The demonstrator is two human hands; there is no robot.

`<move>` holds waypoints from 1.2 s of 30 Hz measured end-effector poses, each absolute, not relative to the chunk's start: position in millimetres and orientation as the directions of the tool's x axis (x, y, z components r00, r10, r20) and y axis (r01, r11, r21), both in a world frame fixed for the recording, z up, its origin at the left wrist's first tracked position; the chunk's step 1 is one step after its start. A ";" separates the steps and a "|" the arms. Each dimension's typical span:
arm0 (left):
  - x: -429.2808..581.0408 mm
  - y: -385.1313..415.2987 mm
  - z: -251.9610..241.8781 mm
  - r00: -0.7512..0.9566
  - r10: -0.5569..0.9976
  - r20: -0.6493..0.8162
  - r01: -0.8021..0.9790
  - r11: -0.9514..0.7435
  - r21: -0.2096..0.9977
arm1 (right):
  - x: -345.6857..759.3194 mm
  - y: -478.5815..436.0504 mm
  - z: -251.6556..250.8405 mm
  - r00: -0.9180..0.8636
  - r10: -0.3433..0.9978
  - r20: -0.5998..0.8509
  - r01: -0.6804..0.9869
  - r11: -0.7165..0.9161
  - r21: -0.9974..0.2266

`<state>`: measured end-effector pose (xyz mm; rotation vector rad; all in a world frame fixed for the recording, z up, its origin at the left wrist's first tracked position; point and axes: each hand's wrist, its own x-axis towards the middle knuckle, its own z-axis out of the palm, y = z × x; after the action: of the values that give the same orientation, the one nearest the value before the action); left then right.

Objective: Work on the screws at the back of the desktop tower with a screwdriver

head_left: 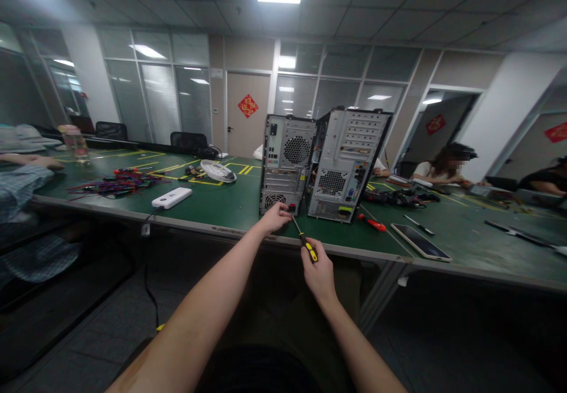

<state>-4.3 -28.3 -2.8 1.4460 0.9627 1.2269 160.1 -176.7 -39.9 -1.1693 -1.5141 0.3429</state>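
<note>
My right hand point(319, 268) is closed around the black and yellow handle of a screwdriver point(309, 247). Its thin shaft slants up and left to the lower back corner of a computer tower point(287, 174), where the tip meets my left fingers. My left hand point(274, 219) rests against the tower's bottom, near the power supply fan, with its fingers apart; whether a small screw sits between them is too small to see. A second computer tower point(341, 165) stands close on the right, its rear panel also facing me.
On the green table point(221, 213) lie a white power bank point(172, 198), a bundle of wires point(117, 184) and a white fan cover point(218, 171) to the left. A red screwdriver point(372, 223), a phone point(420, 242) and black cables point(398, 197) lie right. People sit at both sides.
</note>
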 end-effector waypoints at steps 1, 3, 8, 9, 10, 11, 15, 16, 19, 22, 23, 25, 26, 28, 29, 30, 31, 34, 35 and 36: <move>-4.5 -27.8 -3.2 0.181 0.960 0.215 -0.017 -0.216 0.976 | 160.2 -176.1 -39.9 0.133 0.803 0.582 0.479 0.462 -0.747; -4.7 -26.4 -4.3 0.192 0.958 0.215 -0.011 -0.217 0.976 | 160.4 -175.1 -39.4 0.138 0.801 0.582 0.485 0.458 -0.745; -4.5 -23.7 -5.9 0.194 0.958 0.213 -0.005 -0.216 0.976 | 160.2 -172.9 -37.2 0.144 0.805 0.576 0.500 0.443 -0.744; -4.4 -24.0 -5.7 0.194 0.958 0.210 -0.007 -0.213 0.977 | 160.1 -172.6 -36.9 0.143 0.806 0.575 0.500 0.442 -0.744; -4.3 -24.5 -5.2 0.195 0.959 0.208 -0.009 -0.210 0.978 | 160.0 -172.3 -36.7 0.141 0.807 0.573 0.501 0.441 -0.745; -4.2 -25.2 -4.7 0.196 0.958 0.207 -0.010 -0.209 0.978 | 159.9 -172.1 -36.4 0.139 0.808 0.573 0.501 0.441 -0.744; -3.8 -26.6 -3.6 0.191 0.958 0.215 0.001 -0.219 0.976 | 159.6 -171.1 -35.3 0.136 0.815 0.563 0.502 0.433 -0.748; -3.7 -26.3 -3.9 0.187 0.958 0.216 0.007 -0.221 0.975 | 159.6 -170.8 -35.0 0.136 0.816 0.562 0.503 0.431 -0.749; -3.6 -24.1 -5.9 0.181 0.960 0.214 0.019 -0.221 0.975 | 159.9 -169.5 -34.1 0.139 0.819 0.557 0.511 0.422 -0.749; -3.3 -22.3 -7.6 0.185 0.959 0.217 0.011 -0.222 0.975 | 160.2 -168.2 -33.5 0.138 0.817 0.560 0.517 0.422 -0.744; -3.1 -22.0 -7.8 0.182 0.959 0.217 0.010 -0.222 0.975 | 160.2 -167.8 -33.4 0.137 0.815 0.563 0.516 0.427 -0.743; -2.5 -22.1 -7.5 0.173 0.962 0.210 0.015 -0.215 0.976 | 160.0 -167.3 -33.1 0.136 0.814 0.565 0.517 0.428 -0.741; -2.2 -22.3 -7.0 0.171 0.964 0.206 0.017 -0.211 0.977 | 159.8 -167.2 -32.9 0.136 0.815 0.563 0.520 0.424 -0.741; -1.4 -22.9 -5.9 0.169 0.965 0.202 0.016 -0.208 0.978 | 159.3 -167.1 -32.3 0.139 0.819 0.556 0.530 0.413 -0.741; -1.0 -23.2 -5.5 0.168 0.965 0.200 0.015 -0.205 0.979 | 159.0 -167.1 -31.9 0.140 0.821 0.553 0.534 0.408 -0.741; -0.6 -23.3 -5.1 0.165 0.966 0.198 0.015 -0.204 0.979 | 158.7 -167.1 -31.6 0.142 0.822 0.551 0.536 0.404 -0.741; -0.2 -23.3 -5.0 0.160 0.967 0.198 0.016 -0.203 0.979 | 158.5 -167.1 -31.2 0.145 0.824 0.548 0.537 0.400 -0.743; 0.6 -22.2 -5.9 0.152 0.968 0.198 0.015 -0.203 0.979 | 157.9 -167.1 -30.1 0.146 0.825 0.545 0.536 0.397 -0.745; 0.7 -21.5 -6.5 0.153 0.968 0.201 0.013 -0.205 0.979 | 157.8 -167.1 -29.7 0.144 0.825 0.547 0.538 0.398 -0.743; 0.7 -20.7 -7.1 0.156 0.967 0.202 0.011 -0.206 0.978 | 157.7 -167.2 -29.2 0.143 0.824 0.549 0.540 0.400 -0.741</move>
<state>0.7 -20.7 -7.1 1.4487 1.0081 1.2266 157.7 -167.2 -29.2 -1.2653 -1.5261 0.3141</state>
